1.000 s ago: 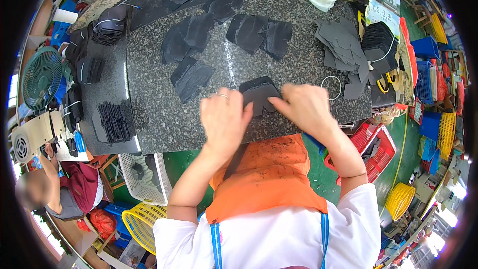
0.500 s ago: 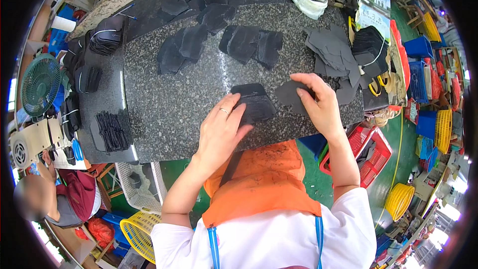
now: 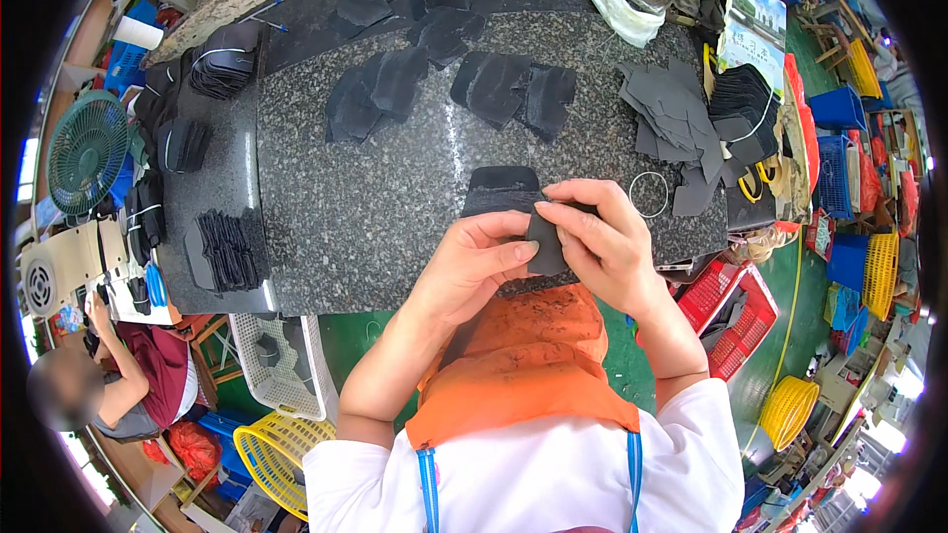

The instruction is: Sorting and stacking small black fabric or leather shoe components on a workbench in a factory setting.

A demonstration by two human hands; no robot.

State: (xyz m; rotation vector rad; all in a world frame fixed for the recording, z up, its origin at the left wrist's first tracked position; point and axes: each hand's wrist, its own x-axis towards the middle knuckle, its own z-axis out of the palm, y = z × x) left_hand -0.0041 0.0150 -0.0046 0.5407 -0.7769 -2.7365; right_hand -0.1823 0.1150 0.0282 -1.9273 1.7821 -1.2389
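Half a second ago the right hand [image 3: 607,247] was reaching out to the right for a loose piece; now both hands meet over the near edge of the speckled grey granite surface [image 3: 375,207], and a small dark grey flat cut piece of soft sheet material [image 3: 546,242] is pinched between them. The left hand [image 3: 474,262] closes thumb and forefinger on its left edge, while the right hand's fingers wrap its top and right side. That suggests the piece is now picked up and being handled or checked rather than lying with the rest.

Just beyond the grip, touching the fingers, lies one small stack of similar dark pieces [image 3: 502,190]. Further beyond the grip, two loose groups of larger dark pieces [image 3: 380,89] lie spread out, the left of about three, the right [image 3: 513,89] of about three. To the right of the grip sits one thin wire ring [image 3: 649,193], and past it one fanned heap of grey pieces [image 3: 676,123], too many to count. Far left of the grip lies one bundle of narrow black strips [image 3: 227,249]. One orange apron [image 3: 513,365] hangs below the hands.
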